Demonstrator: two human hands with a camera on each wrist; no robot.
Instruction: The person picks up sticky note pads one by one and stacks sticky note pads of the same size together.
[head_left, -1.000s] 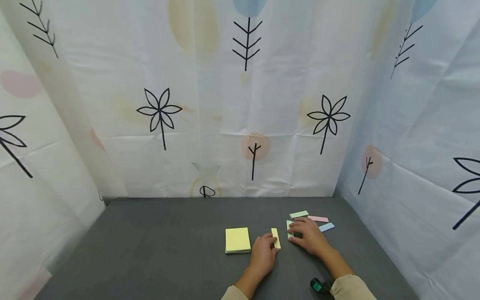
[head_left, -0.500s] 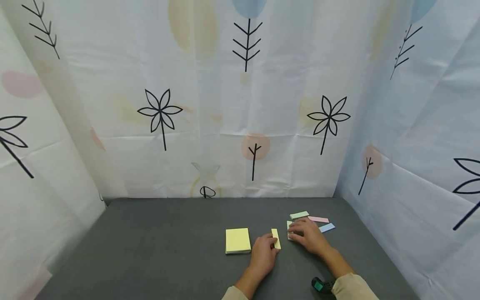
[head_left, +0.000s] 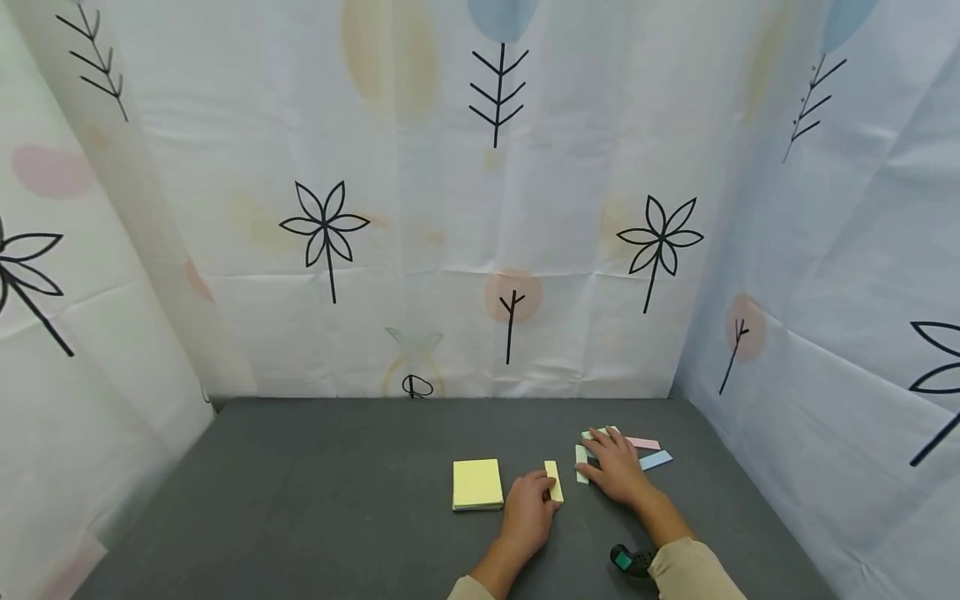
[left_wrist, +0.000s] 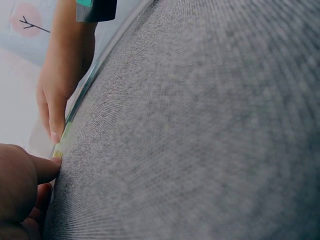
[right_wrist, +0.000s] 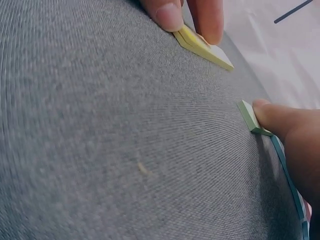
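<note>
My left hand (head_left: 525, 512) pinches a narrow yellow sticky-note pad (head_left: 554, 481) lying on the dark table; in the right wrist view its thumb is at the near end of that yellow pad (right_wrist: 207, 50). My right hand (head_left: 621, 472) spreads over a cluster of narrow sticky-note pads. Its thumb touches the lower end of an upright pale green pad (head_left: 581, 457), and its fingertips reach a second green pad (head_left: 587, 435) behind, partly covering it. Pink (head_left: 645, 443) and blue (head_left: 657, 459) pads show past the knuckles, partly hidden by the hand.
A square yellow sticky-note pad (head_left: 477, 483) lies left of my left hand. A black device with a green patch (head_left: 630, 560) sits at my right wrist. The grey table (head_left: 322, 500) ends at a white printed curtain (head_left: 420, 333) behind and at both sides.
My right fingers have lifted off the upright green pad and stretched away to the green pad behind it, the thumb staying low. My left hand keeps its pinch on the yellow pad.
</note>
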